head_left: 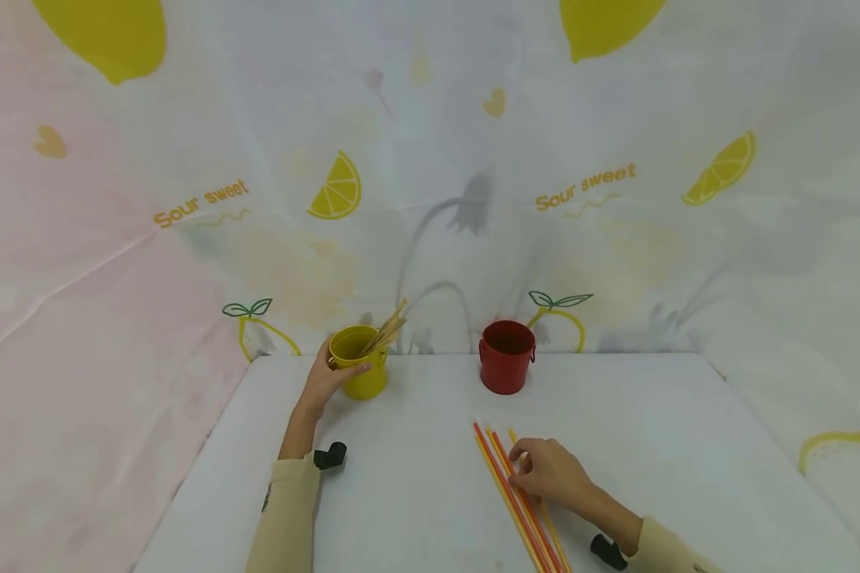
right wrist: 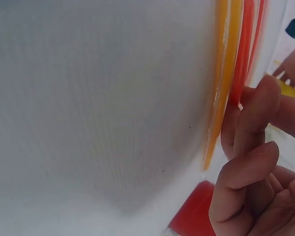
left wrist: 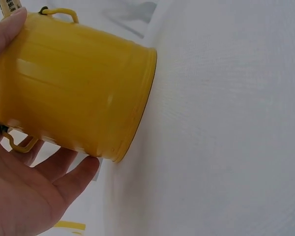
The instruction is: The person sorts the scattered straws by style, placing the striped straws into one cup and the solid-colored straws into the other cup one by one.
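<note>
My left hand [head_left: 327, 380] grips a yellow metal bucket [head_left: 365, 387] at the back left, thumb along the near side and fingers round the far side. In the left wrist view the bucket [left wrist: 73, 83] looks tilted because of the camera. Thin tan sticks [head_left: 385, 334] lean out over its rim. At the front right, my right hand [head_left: 553, 476] bends over long, thin plastic sticks [head_left: 510, 493] in red, orange and yellow. In the right wrist view, curled thumb and finger meet at a red stick [right wrist: 244, 49] and seem to pinch it; the fingers hide the contact.
A red metal bucket [head_left: 506, 370] stands at the back right of the white table [head_left: 401, 493]. Directly behind rises a pale cloth backdrop [head_left: 416, 239] with lemon prints. Black wrist-camera pieces [head_left: 330, 455] jut out beside both cuffs.
</note>
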Available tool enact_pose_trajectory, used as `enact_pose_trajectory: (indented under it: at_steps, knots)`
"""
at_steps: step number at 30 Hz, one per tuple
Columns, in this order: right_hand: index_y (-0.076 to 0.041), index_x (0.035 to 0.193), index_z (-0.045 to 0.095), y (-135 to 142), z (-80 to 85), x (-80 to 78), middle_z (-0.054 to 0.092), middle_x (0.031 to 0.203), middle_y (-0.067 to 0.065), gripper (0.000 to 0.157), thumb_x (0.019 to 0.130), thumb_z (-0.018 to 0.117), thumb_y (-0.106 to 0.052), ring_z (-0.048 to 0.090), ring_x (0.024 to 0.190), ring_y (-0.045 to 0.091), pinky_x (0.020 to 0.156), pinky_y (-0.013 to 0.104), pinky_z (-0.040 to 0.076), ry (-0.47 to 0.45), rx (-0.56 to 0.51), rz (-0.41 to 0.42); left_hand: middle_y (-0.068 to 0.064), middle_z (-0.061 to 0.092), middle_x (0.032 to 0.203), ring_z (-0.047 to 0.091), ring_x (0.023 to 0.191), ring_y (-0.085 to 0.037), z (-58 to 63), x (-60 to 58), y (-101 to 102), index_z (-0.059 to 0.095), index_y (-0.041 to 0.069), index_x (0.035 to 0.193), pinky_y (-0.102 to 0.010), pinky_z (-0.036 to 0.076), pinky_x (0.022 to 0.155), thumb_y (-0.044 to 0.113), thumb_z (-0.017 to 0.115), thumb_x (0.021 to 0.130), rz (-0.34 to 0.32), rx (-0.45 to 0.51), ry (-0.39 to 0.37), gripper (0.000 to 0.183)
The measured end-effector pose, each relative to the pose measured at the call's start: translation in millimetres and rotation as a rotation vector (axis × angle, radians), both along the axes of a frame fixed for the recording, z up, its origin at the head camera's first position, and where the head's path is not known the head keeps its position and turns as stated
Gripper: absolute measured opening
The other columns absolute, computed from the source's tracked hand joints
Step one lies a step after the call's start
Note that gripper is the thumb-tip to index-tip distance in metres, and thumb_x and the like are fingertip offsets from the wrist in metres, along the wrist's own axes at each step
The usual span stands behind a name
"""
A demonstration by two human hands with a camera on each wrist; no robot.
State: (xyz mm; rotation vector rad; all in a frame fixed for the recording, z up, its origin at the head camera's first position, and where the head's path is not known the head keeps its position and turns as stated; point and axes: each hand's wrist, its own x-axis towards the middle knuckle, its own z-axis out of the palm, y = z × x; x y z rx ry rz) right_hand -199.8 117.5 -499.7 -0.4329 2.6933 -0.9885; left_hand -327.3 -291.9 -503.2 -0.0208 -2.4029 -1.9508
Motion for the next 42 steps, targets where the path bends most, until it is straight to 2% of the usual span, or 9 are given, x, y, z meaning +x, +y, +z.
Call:
enact_pose_trajectory:
  at_steps: [3, 6, 9, 12, 16, 26, 34, 40, 42]
  knots:
    - [-0.009, 0.094, 0.067, -0.7, -1.2, 0.9, 0.058, 0.068, -0.006, 0.022, 0.080, 0.081, -0.018, 0.052, 0.051, 0.010, 0.044, 0.025, 0.038, 0.009, 0.008, -0.019, -0.008, 0.030, 0.154, 0.026, 0.142, -0.034, 2.4, 0.6, 0.1, 0.018, 0.021, 0.157, -0.056, 0.021, 0.115, 0.035, 0.083, 0.081, -0.025, -0.017, 0.005, 0.101]
    - [-0.009, 0.094, 0.067, -1.5, -2.8, 1.5, 0.058, 0.068, -0.005, 0.022, 0.080, 0.081, -0.017, 0.052, 0.051, 0.010, 0.044, 0.025, 0.039, -0.001, -0.003, -0.038, -0.012, 0.023, 0.158, 0.020, 0.144, -0.038, 17.3, 9.4, 3.5, 0.014, 0.018, 0.158, -0.057, 0.020, 0.115, 0.030, 0.082, 0.083, -0.045, -0.034, -0.008, 0.101]
    - [-0.009, 0.095, 0.067, -2.9, -3.3, 2.5, 0.058, 0.068, -0.005, 0.023, 0.080, 0.081, -0.017, 0.054, 0.050, 0.011, 0.045, 0.026, 0.040, -0.025, -0.015, -0.050, -0.014, 0.012, 0.162, 0.013, 0.146, -0.042, 23.5, 13.3, 2.8, 0.007, 0.016, 0.159, -0.059, 0.018, 0.114, 0.029, 0.081, 0.084, -0.045, -0.079, -0.011, 0.106]
    - [-0.008, 0.096, 0.067, -4.5, -3.1, 3.8, 0.059, 0.068, -0.005, 0.022, 0.081, 0.080, -0.017, 0.055, 0.048, 0.011, 0.044, 0.026, 0.040, -0.039, -0.028, -0.053, -0.015, 0.007, 0.163, 0.011, 0.145, -0.045, 20.6, 11.0, -1.4, 0.004, 0.018, 0.159, -0.062, 0.018, 0.113, 0.033, 0.081, 0.083, -0.024, -0.142, 0.019, 0.109]
    - [-0.008, 0.097, 0.066, -6.4, -3.2, 4.1, 0.059, 0.068, -0.005, 0.023, 0.081, 0.080, -0.017, 0.055, 0.048, 0.011, 0.044, 0.026, 0.040, -0.040, -0.039, -0.053, -0.020, 0.013, 0.160, 0.017, 0.142, -0.048, 24.6, 12.5, -4.8, 0.008, 0.018, 0.159, -0.063, 0.023, 0.111, 0.037, 0.082, 0.082, 0.007, -0.201, 0.076, 0.109]
    - [-0.008, 0.096, 0.067, -4.8, -1.9, 2.8, 0.060, 0.067, -0.006, 0.023, 0.080, 0.081, -0.018, 0.055, 0.049, 0.011, 0.044, 0.026, 0.039, -0.021, -0.040, -0.075, -0.021, 0.030, 0.155, 0.033, 0.136, -0.049, 56.5, 27.7, -6.4, 0.026, 0.008, 0.155, -0.064, 0.034, 0.104, 0.046, 0.077, 0.084, 0.109, -0.419, 0.214, 0.096]
    - [-0.008, 0.093, 0.067, -2.6, -1.1, 4.9, 0.059, 0.066, -0.007, 0.022, 0.079, 0.082, -0.017, 0.054, 0.048, 0.009, 0.043, 0.026, 0.039, 0.025, -0.035, -0.085, -0.017, 0.034, 0.155, 0.036, 0.135, -0.048, 79.3, 47.1, 0.9, 0.029, 0.012, 0.155, -0.065, 0.037, 0.101, 0.046, 0.075, 0.086, 0.046, -0.431, 0.223, 0.090]
    - [-0.008, 0.093, 0.067, -3.0, 1.3, 6.5, 0.058, 0.067, -0.005, 0.022, 0.079, 0.082, -0.017, 0.053, 0.048, 0.010, 0.044, 0.026, 0.039, -0.003, -0.038, -0.104, -0.020, 0.036, 0.153, 0.034, 0.137, -0.046, 93.6, 67.5, 4.8, 0.029, 0.018, 0.155, -0.063, 0.040, 0.099, 0.049, 0.074, 0.086, -0.024, -0.391, 0.110, 0.088]
    - [-0.008, 0.093, 0.067, -2.4, 1.4, 6.6, 0.058, 0.067, -0.005, 0.022, 0.079, 0.082, -0.017, 0.053, 0.048, 0.010, 0.044, 0.026, 0.039, -0.009, -0.039, -0.111, -0.020, 0.038, 0.151, 0.035, 0.137, -0.045, 97.9, 73.7, 5.4, 0.034, 0.014, 0.153, -0.063, 0.040, 0.100, 0.047, 0.073, 0.087, -0.063, -0.380, 0.083, 0.084]
